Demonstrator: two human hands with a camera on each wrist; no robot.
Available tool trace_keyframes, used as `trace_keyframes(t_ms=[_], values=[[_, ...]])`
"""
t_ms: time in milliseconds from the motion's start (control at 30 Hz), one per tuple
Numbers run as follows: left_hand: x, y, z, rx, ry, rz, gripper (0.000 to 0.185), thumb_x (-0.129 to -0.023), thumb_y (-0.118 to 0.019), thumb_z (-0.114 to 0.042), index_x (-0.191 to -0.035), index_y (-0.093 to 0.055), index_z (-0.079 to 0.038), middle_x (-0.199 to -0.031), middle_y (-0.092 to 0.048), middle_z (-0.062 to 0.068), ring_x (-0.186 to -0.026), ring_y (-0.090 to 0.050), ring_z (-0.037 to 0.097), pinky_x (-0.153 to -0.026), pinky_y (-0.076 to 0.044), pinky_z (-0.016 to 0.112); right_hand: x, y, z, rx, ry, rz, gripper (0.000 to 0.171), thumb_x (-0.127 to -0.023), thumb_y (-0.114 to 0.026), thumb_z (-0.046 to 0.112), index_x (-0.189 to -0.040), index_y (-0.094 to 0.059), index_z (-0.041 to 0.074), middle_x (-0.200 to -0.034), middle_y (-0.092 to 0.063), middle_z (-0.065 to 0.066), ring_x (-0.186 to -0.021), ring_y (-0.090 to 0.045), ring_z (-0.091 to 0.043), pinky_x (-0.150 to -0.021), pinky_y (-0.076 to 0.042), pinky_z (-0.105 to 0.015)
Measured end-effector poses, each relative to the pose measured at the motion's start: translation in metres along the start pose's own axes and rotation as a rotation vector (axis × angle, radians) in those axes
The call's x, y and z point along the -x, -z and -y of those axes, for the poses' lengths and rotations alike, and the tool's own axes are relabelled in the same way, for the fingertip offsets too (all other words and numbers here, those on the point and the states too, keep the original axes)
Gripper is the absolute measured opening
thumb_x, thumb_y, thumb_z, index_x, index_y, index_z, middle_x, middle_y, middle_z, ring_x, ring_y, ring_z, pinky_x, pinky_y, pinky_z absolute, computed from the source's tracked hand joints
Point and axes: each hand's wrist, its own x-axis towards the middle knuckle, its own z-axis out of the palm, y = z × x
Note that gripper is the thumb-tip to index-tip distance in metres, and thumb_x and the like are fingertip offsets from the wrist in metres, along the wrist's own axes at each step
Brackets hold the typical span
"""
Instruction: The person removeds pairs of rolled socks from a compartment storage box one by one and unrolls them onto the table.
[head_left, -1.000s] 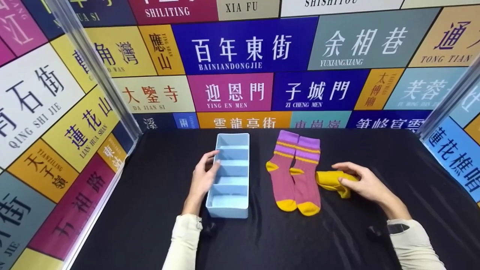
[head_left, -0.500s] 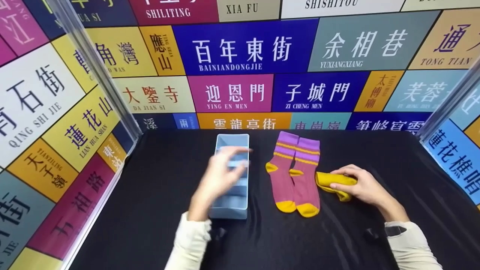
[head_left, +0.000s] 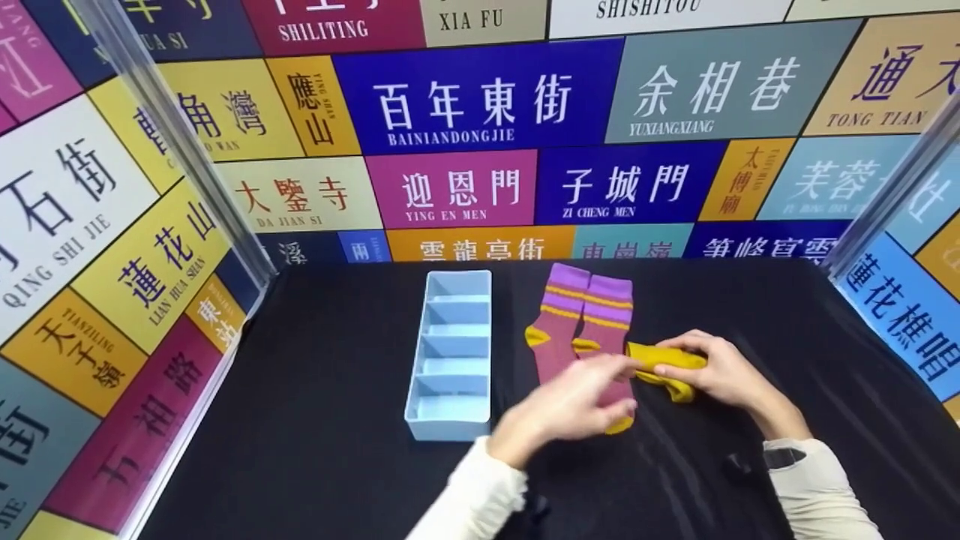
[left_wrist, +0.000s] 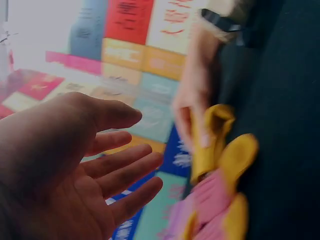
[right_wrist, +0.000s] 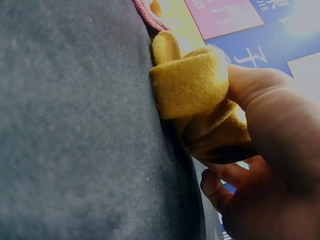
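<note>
My right hand (head_left: pixel 731 373) grips a folded mustard-yellow sock bundle (head_left: pixel 651 354) that lies on the black cloth. In the right wrist view the thumb and fingers pinch the bundle's near end (right_wrist: pixel 192 87), its folded cuff facing away. My left hand (head_left: pixel 566 403), fingers fairly straight and apart, hovers over the lower part of two pink socks (head_left: pixel 561 322) with purple cuffs and yellow stripes, heels and toes. It hides most of their feet. Nothing is in the left palm (left_wrist: pixel 85 195) in the left wrist view, where the yellow bundle appears beyond the fingers.
A light-blue box (head_left: pixel 450 430) with several compartments in a row stands left of the pink socks. Black cloth (head_left: pixel 322 390) covers the table. Behind and at both sides rise walls (head_left: pixel 480 90) printed with coloured street-name panels.
My left hand has left the blue box and swung right over the pink socks toward the yellow bundle. My right hand has closed its fingers on the yellow bundle. The head view has shifted slightly.
</note>
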Motion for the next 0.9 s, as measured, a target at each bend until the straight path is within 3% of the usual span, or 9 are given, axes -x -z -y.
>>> trace_keyframes(t_ms=[100, 200, 300, 467, 667, 900], values=[[-0.012, -0.024, 0.001, -0.038, 0.013, 0.039, 0.052, -0.106, -0.068, -0.031, -0.155, -0.055, -0.017, -0.143, -0.067, -0.002, -0.119, -0.066, 0.007, -0.107, -0.049, 0.014, 0.0, -0.001, 0.0, -0.005, 0.009, -0.004, 0.037, -0.088, -0.091, 0.039, -0.12, -0.082, 0.022, -0.112, -0.077, 0.003, -0.095, -0.064, -0.012, -0.085, -0.049, -0.017], [-0.021, -0.044, 0.003, -0.057, 0.047, 0.065, 0.054, -0.106, -0.067, -0.033, -0.156, -0.054, -0.019, -0.149, -0.062, -0.002, -0.127, -0.061, 0.007, -0.111, -0.047, 0.015, 0.0, -0.001, 0.0, -0.005, 0.02, 0.005, 0.034, -0.088, -0.091, 0.038, -0.118, -0.082, 0.022, -0.111, -0.078, 0.003, -0.095, -0.065, -0.011, -0.086, -0.049, -0.016], [-0.025, -0.062, 0.006, -0.068, 0.065, 0.071, 0.057, -0.106, -0.066, -0.035, -0.159, -0.051, -0.02, -0.161, -0.055, -0.005, -0.15, -0.049, 0.01, -0.125, -0.039, 0.024, -0.001, 0.0, 0.0, -0.008, 0.013, 0.022, 0.033, -0.088, -0.091, 0.039, -0.116, -0.083, 0.024, -0.11, -0.079, 0.003, -0.096, -0.067, -0.011, -0.088, -0.05, -0.016], [-0.023, -0.084, 0.008, -0.068, 0.089, 0.061, 0.071, -0.106, -0.064, -0.044, -0.169, -0.035, -0.026, -0.169, -0.047, -0.009, -0.154, -0.046, 0.011, -0.126, -0.038, 0.035, 0.0, 0.005, 0.0, -0.054, -0.032, 0.082, 0.03, -0.09, -0.09, 0.039, -0.114, -0.082, 0.025, -0.108, -0.08, 0.002, -0.092, -0.069, -0.013, -0.082, -0.056, -0.019], [-0.019, -0.093, 0.007, -0.044, 0.11, 0.037, 0.087, -0.106, -0.062, -0.054, -0.175, -0.014, -0.032, -0.175, -0.035, -0.013, -0.151, -0.043, 0.01, -0.118, -0.038, 0.036, 0.004, 0.011, 0.001, -0.15, -0.034, 0.163, 0.026, -0.093, -0.087, 0.031, -0.115, -0.081, 0.019, -0.108, -0.08, -0.004, -0.088, -0.07, -0.016, -0.076, -0.061, -0.024], [-0.022, -0.093, 0.007, -0.084, 0.08, 0.029, 0.079, -0.107, -0.063, -0.049, -0.173, -0.024, -0.03, -0.167, -0.048, -0.014, -0.14, -0.048, 0.01, -0.113, -0.039, 0.031, 0.007, 0.017, -0.002, -0.227, -0.05, 0.222, 0.024, -0.096, -0.084, 0.025, -0.117, -0.08, 0.016, -0.107, -0.08, -0.007, -0.085, -0.073, -0.018, -0.074, -0.062, -0.027]])
